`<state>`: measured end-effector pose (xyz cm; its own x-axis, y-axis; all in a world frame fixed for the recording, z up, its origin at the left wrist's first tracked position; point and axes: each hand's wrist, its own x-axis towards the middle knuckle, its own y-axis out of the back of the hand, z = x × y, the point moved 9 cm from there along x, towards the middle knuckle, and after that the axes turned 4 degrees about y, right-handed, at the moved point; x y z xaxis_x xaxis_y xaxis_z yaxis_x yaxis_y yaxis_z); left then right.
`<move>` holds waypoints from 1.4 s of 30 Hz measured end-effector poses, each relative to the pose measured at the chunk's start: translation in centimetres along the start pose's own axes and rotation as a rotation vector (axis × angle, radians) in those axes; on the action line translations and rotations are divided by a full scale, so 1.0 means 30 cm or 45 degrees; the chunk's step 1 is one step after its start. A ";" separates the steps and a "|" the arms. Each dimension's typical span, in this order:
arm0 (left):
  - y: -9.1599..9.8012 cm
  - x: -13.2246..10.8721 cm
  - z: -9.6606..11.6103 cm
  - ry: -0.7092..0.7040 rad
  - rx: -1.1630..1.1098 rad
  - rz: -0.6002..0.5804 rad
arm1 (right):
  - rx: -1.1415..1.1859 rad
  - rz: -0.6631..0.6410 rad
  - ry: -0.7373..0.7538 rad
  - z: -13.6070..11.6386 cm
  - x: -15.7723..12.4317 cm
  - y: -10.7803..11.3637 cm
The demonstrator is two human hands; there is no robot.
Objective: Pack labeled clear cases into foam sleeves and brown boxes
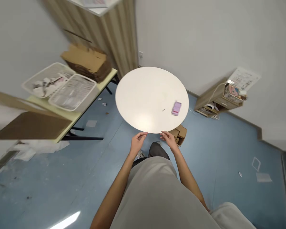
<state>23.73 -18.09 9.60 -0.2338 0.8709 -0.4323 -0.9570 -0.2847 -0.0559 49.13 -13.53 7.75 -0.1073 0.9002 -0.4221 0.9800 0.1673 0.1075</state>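
Observation:
I stand at a round white table (143, 92). My left hand (137, 142) hovers at its near edge with the fingers curled and slightly apart, nothing in them. My right hand (168, 138) is beside it at the same edge, fingers loosely bent, holding nothing. A small pink-purple object (176, 107) lies on the table's right side, and a tiny dark speck (163, 110) sits just left of it. Neither hand touches these.
A long yellow-topped table (85, 105) at left carries two white wire baskets (62, 87) and a crushed cardboard box (87, 60). Small cardboard boxes (180, 133) sit on the blue floor under the round table. A low wooden shelf (216, 100) stands by the right wall.

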 end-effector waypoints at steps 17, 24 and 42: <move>0.859 0.089 0.290 -0.122 -0.340 0.685 | -0.194 -0.703 0.159 -0.472 0.347 -1.067; 1.143 0.284 0.398 -0.115 -0.303 0.835 | -0.241 -0.918 0.216 -0.647 0.594 -1.464; 1.414 0.573 0.499 -0.123 -0.450 0.935 | -0.468 -1.143 0.347 -0.789 0.797 -2.034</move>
<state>-23.45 -9.20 13.27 -0.8090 0.4395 -0.3903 -0.4473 -0.8911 -0.0762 -17.19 7.32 12.42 -0.8603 0.4339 -0.2677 0.4104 0.9009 0.1414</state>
